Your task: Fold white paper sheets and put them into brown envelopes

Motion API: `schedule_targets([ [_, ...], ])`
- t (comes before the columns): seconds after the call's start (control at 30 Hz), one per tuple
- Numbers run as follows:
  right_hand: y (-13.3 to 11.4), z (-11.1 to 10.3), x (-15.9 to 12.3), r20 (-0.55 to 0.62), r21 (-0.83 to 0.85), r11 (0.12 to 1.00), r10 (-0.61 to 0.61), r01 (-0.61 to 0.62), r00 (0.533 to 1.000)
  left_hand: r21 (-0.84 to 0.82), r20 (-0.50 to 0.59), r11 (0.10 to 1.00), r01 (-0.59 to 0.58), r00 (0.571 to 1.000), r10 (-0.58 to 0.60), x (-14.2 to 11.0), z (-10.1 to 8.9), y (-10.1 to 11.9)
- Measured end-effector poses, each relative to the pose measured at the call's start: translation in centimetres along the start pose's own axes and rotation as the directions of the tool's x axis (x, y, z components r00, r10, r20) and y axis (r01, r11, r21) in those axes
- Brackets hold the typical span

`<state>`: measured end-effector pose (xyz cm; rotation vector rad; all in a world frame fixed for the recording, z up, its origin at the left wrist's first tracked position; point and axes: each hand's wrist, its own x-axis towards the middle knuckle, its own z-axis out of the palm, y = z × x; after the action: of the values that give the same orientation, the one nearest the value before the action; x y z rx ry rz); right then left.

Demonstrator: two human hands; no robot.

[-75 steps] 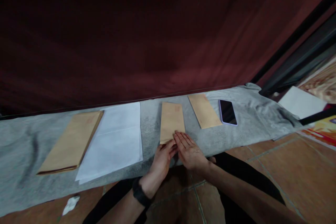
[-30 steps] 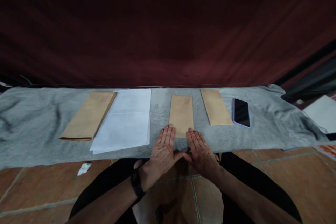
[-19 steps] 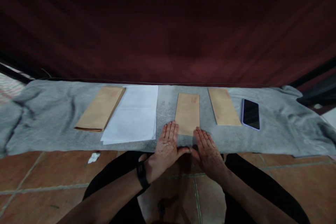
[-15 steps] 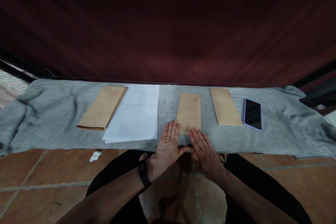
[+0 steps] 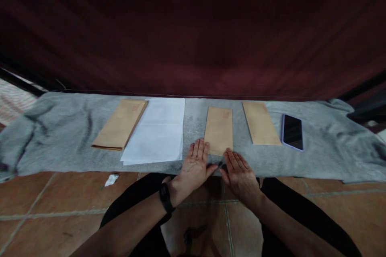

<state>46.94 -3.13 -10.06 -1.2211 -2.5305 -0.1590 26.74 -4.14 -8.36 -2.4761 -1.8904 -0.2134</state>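
A brown paper envelope (image 5: 219,130) with small red print near its far right corner lies lengthwise in front of me on a grey cloth. My left hand (image 5: 195,165) rests flat at its near left corner, fingers stretched out and thumb pointing inward. At the near right corner lies my right hand (image 5: 240,174), also flat, with its fingertips touching the envelope's edge. Neither hand grips anything. To the left are white paper sheets (image 5: 157,136) with a crease across them, and beside these a stack of brown envelopes (image 5: 119,124).
Another brown envelope (image 5: 261,124) lies to the right, with a phone (image 5: 292,131) in a lilac case beyond it. The grey cloth (image 5: 60,132) covers the narrow surface. A dark red curtain (image 5: 193,48) hangs behind. A white scrap (image 5: 111,179) is on the tiled floor.
My right hand has slid slightly to the right, toward the envelope's near right corner. My left hand stays at the left corner. The whole view has shifted a little.
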Motion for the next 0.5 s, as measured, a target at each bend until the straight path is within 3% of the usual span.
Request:
schedule_targets([
  [0.17, 0.4, 0.2, 0.6, -0.022, -0.021, 1.000, 0.015, -0.016, 1.000, -0.197, 0.005, 0.978, 0.072, 0.997, -0.073, 0.9, -0.3, -0.4],
  [0.27, 0.5, 0.2, 1.1, -0.038, -0.028, 0.999, 0.028, -0.030, 0.999, -0.407, -0.005, 0.901, 0.154, 0.985, -0.170, 1.9, -0.2, -0.7],
  [0.37, 0.4, 0.0, 1.6, -0.035, -0.026, 0.998, 0.050, -0.051, 0.998, -0.632, 0.024, 0.731, 0.257, 0.949, -0.313, 3.1, 0.2, -1.2],
  [0.5, 0.2, -0.5, 2.7, 0.046, -0.021, 0.996, 0.090, -0.089, 0.995, -0.845, 0.236, 0.349, 0.405, 0.869, -0.435, 4.7, 0.7, -1.6],
])
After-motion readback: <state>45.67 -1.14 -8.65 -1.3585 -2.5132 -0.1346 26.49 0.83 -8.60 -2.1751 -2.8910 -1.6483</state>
